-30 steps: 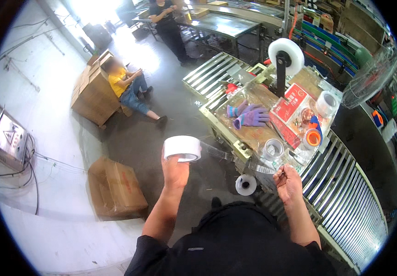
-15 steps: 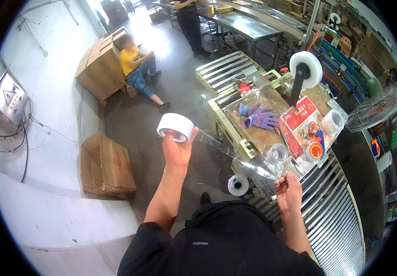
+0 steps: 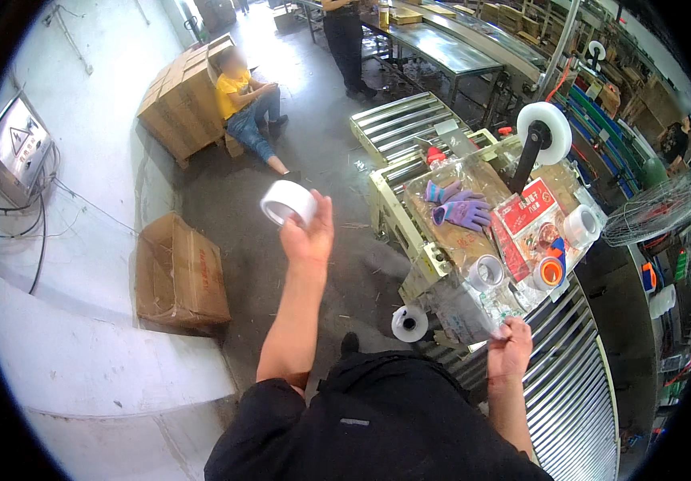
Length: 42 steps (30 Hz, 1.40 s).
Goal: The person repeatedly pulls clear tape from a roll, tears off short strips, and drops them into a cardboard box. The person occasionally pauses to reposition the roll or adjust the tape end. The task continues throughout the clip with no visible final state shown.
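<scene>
My left hand (image 3: 307, 240) holds a white-looking tape roll (image 3: 289, 192) up above the floor. My right hand (image 3: 510, 349) is closed in a pinch at the bench's near edge, seemingly on clear tape, whose strip is faint and blurred. On the machine top lie purple-blue gloves (image 3: 466, 213), a red printed cardboard sheet (image 3: 526, 200), tape rolls (image 3: 486, 272) and an orange-and-blue dispenser (image 3: 554, 268). A large white wheel (image 3: 555, 128) on a black arm stands above them.
A person in yellow (image 3: 233, 88) sits against stacked cartons (image 3: 169, 116); another person (image 3: 344, 52) stands behind. An open carton (image 3: 177, 272) lies by the left wall. A roller conveyor (image 3: 578, 385) runs along the right. A fan (image 3: 658, 208) is at far right; a film roll (image 3: 400, 321) sits low by the bench.
My left hand has risen with the roll, which is more tilted. My right hand has moved down and slightly right. The stretched strip between them is much fainter. The camera view has shifted.
</scene>
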Available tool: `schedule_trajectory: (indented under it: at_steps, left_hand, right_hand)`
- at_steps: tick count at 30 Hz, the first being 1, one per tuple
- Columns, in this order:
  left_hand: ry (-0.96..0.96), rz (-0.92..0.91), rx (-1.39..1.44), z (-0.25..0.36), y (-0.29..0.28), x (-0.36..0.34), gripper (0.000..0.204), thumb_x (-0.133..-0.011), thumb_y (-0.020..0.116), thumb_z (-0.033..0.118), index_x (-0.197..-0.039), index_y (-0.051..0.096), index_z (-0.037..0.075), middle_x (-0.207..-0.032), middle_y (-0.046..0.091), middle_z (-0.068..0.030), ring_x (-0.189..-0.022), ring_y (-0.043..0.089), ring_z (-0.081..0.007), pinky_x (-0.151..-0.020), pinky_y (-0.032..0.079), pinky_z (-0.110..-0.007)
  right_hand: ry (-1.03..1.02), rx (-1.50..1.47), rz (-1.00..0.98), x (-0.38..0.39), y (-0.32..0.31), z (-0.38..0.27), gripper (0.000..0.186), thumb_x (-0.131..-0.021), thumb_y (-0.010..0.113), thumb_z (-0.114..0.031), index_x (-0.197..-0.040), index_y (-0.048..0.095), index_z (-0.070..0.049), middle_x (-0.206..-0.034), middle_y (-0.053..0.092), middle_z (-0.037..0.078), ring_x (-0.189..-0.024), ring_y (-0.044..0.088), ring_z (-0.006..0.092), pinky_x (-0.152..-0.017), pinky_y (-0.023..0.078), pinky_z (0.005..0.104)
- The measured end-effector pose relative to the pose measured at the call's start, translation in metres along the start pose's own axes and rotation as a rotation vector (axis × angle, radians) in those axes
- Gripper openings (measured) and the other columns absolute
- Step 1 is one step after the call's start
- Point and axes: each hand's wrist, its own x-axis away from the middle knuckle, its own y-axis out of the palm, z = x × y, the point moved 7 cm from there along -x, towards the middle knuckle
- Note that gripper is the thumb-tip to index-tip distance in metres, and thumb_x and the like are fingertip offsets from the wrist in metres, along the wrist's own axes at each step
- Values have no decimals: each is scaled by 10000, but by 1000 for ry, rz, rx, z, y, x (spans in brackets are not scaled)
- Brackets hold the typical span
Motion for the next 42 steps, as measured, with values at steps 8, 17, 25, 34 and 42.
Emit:
schedule_trajectory:
  at_steps: [8, 17, 25, 34, 42]
  left_hand:
    - [-174, -67, -304, 23, 5, -11, 292, -993, 348, 217, -1166, 523, 60, -1039, 619, -120, -992, 624, -295, -923, 508, -505]
    - [-608, -171, -299, -69, -27, 18, 305, -968, 397, 208, -1089, 596, 12, -1055, 642, -155, -973, 642, -322, -941, 499, -502]
    - [-1056, -183, -296, -136, -45, 116, 457, -934, 443, 267, -1259, 542, -39, -1356, 478, -278, -1078, 602, -401, -937, 484, -549]
    - [-597, -13, -272, 25, -72, 146, 436, -981, 378, 263, -1263, 516, -41, -1400, 423, -290, -987, 630, -363, -871, 526, -506]
    - [-50, 49, -230, 263, -145, 190, 361, -978, 420, 230, -1190, 591, -6, -1253, 574, -237, -861, 667, -297, -760, 578, -407]
  right_hand:
    - [-96, 179, 17, 6, -41, -22, 109, -979, 550, -171, -928, 530, -77, -808, 555, 18, -679, 548, 131, -636, 494, 293]
    - [18, 492, -139, 18, 2, -2, 159, -951, 565, -153, -1042, 525, -28, -963, 613, 100, -841, 597, 190, -772, 482, 324]
    - [80, 285, -398, 23, 71, 24, 177, -903, 550, -12, -1078, 552, 12, -1072, 649, 112, -991, 623, 179, -908, 469, 306]
    - [310, 486, -681, 32, 169, 147, 100, -849, 573, 19, -925, 630, -12, -977, 682, 79, -948, 619, 144, -874, 458, 285]
    - [-260, 1099, -1245, 98, 318, 331, 66, -872, 612, -13, -929, 644, -27, -900, 613, 54, -779, 574, 131, -723, 467, 271]
